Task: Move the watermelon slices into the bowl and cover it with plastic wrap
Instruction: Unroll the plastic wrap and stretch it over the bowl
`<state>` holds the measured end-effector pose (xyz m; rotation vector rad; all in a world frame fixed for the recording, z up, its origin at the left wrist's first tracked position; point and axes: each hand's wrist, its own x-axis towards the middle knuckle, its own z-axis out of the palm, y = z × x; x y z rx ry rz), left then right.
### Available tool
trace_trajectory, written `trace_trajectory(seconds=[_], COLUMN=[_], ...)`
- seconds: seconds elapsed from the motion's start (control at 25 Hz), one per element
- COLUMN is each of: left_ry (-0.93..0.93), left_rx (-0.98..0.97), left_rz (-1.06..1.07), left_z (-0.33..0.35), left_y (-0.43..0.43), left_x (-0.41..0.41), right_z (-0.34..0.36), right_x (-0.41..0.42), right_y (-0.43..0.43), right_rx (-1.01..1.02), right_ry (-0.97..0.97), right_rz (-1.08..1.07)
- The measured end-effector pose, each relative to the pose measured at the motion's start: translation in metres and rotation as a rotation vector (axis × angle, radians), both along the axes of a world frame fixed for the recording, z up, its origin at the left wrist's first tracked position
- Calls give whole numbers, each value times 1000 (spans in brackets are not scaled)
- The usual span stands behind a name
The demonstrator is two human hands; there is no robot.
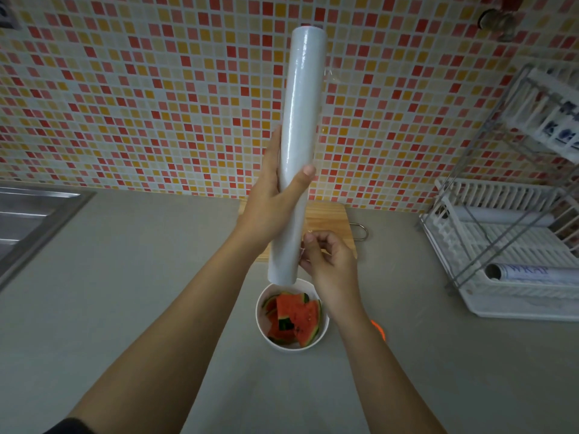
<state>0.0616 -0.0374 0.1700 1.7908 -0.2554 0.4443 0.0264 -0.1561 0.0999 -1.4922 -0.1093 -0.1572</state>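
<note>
Plastic wrap roll (297, 145) held upright at centre frame, gripped around its lower half by the left hand (272, 195), thumb across the front. Right hand (329, 261) at 5 o'clock of the roll's lower end, fingertips pinched together against the roll's edge; cannot tell whether film is caught between them. White bowl (264, 327) directly below the roll at 6 o'clock, loaded with watermelon slices (294, 314), uncovered. Wooden cutting board (332, 220) behind the hands, largely blocked by roll and wrists. White dish rack (507, 277) at 3 o'clock, containing a second roll (532, 272). Steel sink (28, 214) at 9 o'clock. Orange object (379, 330) partly hidden behind the right forearm. Grey countertop (141, 277); mosaic tile wall (125, 89) at 12 o'clock.
</note>
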Motion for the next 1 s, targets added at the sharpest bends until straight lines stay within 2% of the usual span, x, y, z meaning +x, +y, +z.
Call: trace_trajectory(seconds=[0.16,0.28,0.36,0.44,0.6,0.84,1.0], left_ry=[65,61,46,24,6,21,134], left_rx=[-146,-110,-91,-120,-133,-157,-152], left_rz=[91,199,233,238,262,228,168], left_z=[-16,-19,-16,-14,-7,-4,-16], left_y=[-8,-7,-4,-2,-3,1,-5], left_x=[-7,-9,-10,-9,-8,-7,-14], right_z=[-9,-9,-7,-5,-4,-4,-5], right_x=[-3,-5,-3,0,-2,6,2], right_y=[1,2,1,-1,0,-23,-29], right_rx=[31,-14,-122,-168,-58,-147,-9], right_ry=[42,38,7,-9,23,-63,90], right_rz=[-10,-8,-30,-51,56,94,252])
